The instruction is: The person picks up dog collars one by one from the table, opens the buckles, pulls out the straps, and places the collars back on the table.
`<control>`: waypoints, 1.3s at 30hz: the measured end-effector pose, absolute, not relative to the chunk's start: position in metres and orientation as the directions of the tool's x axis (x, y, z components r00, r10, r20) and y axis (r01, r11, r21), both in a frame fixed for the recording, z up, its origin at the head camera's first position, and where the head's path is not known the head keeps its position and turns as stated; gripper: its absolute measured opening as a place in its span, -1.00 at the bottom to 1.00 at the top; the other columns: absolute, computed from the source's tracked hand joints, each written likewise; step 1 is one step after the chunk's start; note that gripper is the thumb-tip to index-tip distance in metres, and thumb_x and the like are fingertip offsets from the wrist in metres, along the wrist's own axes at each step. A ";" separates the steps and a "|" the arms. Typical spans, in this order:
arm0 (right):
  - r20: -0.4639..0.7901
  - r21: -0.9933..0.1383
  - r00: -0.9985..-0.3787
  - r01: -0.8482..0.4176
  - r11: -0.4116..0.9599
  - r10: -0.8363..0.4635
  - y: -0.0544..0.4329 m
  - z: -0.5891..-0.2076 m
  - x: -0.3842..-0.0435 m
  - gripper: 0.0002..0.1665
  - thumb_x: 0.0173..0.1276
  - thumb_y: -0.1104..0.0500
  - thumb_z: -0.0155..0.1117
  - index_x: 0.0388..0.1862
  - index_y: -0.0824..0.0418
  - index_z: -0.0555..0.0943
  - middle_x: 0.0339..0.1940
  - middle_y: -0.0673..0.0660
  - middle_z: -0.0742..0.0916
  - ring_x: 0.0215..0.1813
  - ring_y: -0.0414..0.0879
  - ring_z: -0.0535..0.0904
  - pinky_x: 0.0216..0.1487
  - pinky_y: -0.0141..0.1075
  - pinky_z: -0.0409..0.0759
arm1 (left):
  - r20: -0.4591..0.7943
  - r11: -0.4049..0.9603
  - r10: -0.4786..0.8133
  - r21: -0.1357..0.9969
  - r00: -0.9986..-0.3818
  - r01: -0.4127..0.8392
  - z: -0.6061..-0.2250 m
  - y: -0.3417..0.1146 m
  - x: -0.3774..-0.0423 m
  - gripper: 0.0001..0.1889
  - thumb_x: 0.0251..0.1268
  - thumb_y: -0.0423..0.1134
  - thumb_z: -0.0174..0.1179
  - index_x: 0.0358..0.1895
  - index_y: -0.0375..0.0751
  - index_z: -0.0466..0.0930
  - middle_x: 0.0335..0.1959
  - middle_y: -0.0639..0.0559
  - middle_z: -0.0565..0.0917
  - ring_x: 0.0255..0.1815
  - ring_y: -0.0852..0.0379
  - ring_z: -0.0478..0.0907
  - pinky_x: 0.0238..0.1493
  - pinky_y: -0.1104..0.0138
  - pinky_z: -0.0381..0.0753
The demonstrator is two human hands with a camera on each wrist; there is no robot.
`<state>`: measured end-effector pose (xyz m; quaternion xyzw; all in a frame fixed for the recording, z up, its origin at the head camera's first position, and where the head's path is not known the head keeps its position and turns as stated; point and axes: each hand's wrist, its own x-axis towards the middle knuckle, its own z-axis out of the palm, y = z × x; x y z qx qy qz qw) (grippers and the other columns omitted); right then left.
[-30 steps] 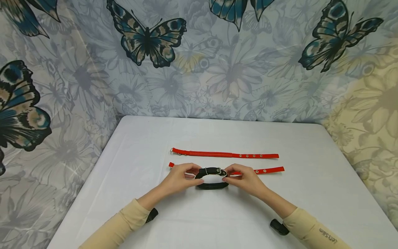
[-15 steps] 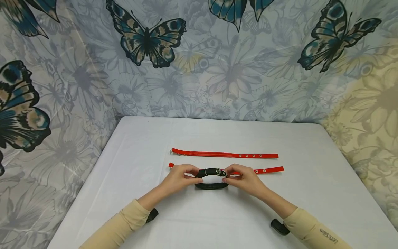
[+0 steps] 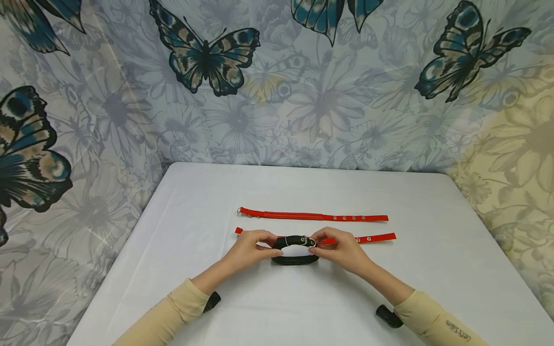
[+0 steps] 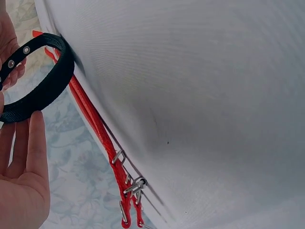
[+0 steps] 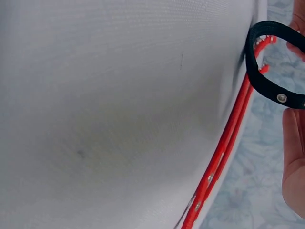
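Note:
A black pet collar (image 3: 295,260), curved round into a loop with its buckle and metal eyelets on the far side, is between my two hands. My left hand (image 3: 249,250) pinches its left side with thumb and fingers. On the other side, my right hand (image 3: 339,247) pinches it close to the eyelets. In the left wrist view the collar (image 4: 52,88) forms a wide ring above the fingers; two eyelets show on its strap. The right wrist view has the collar (image 5: 255,71) with an eyelet on its lower strap. Part of each hand is cut off in the wrist views.
Two red collars lie stretched out on the white table (image 3: 294,307). The farther red collar (image 3: 294,216) shows in full, with eyelets at its right end. Behind my hands, the nearer red collar (image 3: 381,237) is partly hidden. A butterfly-patterned cloth (image 3: 268,125) hangs behind the table.
Both hands keep their hold on the black collar, in nearly the same place. The whole head view has shifted very slightly; the red collars have not moved.

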<state>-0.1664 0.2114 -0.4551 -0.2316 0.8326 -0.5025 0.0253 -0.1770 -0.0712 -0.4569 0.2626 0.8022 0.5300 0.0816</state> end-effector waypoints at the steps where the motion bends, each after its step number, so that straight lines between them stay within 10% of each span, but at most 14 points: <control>1: 0.186 -0.853 -0.892 -0.355 0.383 -0.411 0.211 -0.455 -0.166 -0.72 0.17 0.14 0.51 -0.14 0.04 0.66 -0.20 -0.08 0.71 -0.13 -0.14 0.65 -0.13 -0.31 0.67 | 0.148 0.298 0.508 0.894 -0.849 0.334 -0.457 -0.071 -0.177 -0.74 0.10 -0.22 0.46 -0.13 -0.15 0.73 -0.27 0.08 0.72 -0.17 0.10 0.65 -0.14 0.40 0.65; 25: 0.184 -0.858 -0.888 -0.355 0.372 -0.421 0.199 -0.424 -0.153 -0.76 0.17 0.39 0.44 -0.17 0.25 0.65 -0.22 0.08 0.72 -0.15 -0.11 0.66 -0.14 -0.34 0.67 | 0.180 0.281 0.498 0.892 -0.848 0.355 -0.453 -0.066 -0.180 -0.71 0.09 -0.16 0.46 -0.10 -0.12 0.72 -0.22 0.11 0.72 -0.16 0.18 0.65 -0.13 0.37 0.66; 39: 0.258 -0.810 -0.862 -0.439 0.389 -0.436 0.197 -0.422 -0.154 -0.62 0.10 0.35 0.51 -0.09 0.25 0.63 -0.14 0.06 0.72 -0.09 -0.10 0.63 -0.07 -0.02 0.66 | 0.176 0.276 0.499 0.896 -0.849 0.348 -0.451 -0.064 -0.179 -0.74 0.09 -0.24 0.46 -0.12 -0.17 0.73 -0.22 0.08 0.72 -0.16 0.18 0.66 -0.15 0.40 0.65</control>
